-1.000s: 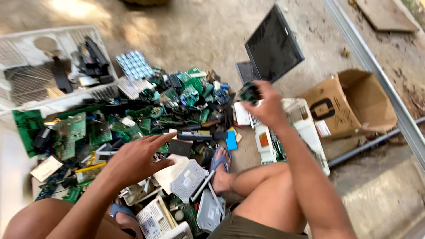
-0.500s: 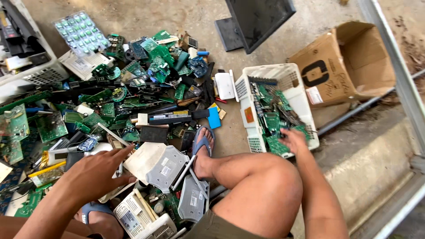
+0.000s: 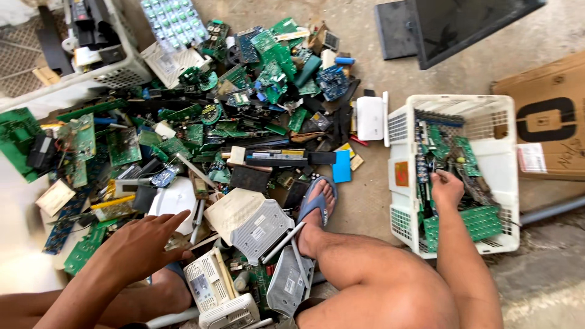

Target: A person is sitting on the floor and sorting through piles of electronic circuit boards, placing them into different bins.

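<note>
My left hand [image 3: 141, 242] hovers flat with fingers spread over the near edge of a big heap of green circuit boards [image 3: 201, 122] and white router shells [image 3: 247, 222]; it holds nothing. My right hand [image 3: 446, 187] reaches down into a white plastic basket [image 3: 496, 122] that holds several circuit boards. Its fingers curl among the boards; whether they grip one is not clear. My right foot in a blue sandal [image 3: 317, 204] rests at the heap's edge, between the pile and the basket.
A dark flat monitor [image 3: 463, 24] stands at the back right. A cardboard box [image 3: 548, 116] lies to the right of the basket. Another white crate [image 3: 116, 70] with black parts sits at the back left. A grey pipe [image 3: 551, 210] runs along the right.
My right hand came down from beside the monitor and went into the white basket. My left hand drew back toward me over the pile. The view tilted down.
</note>
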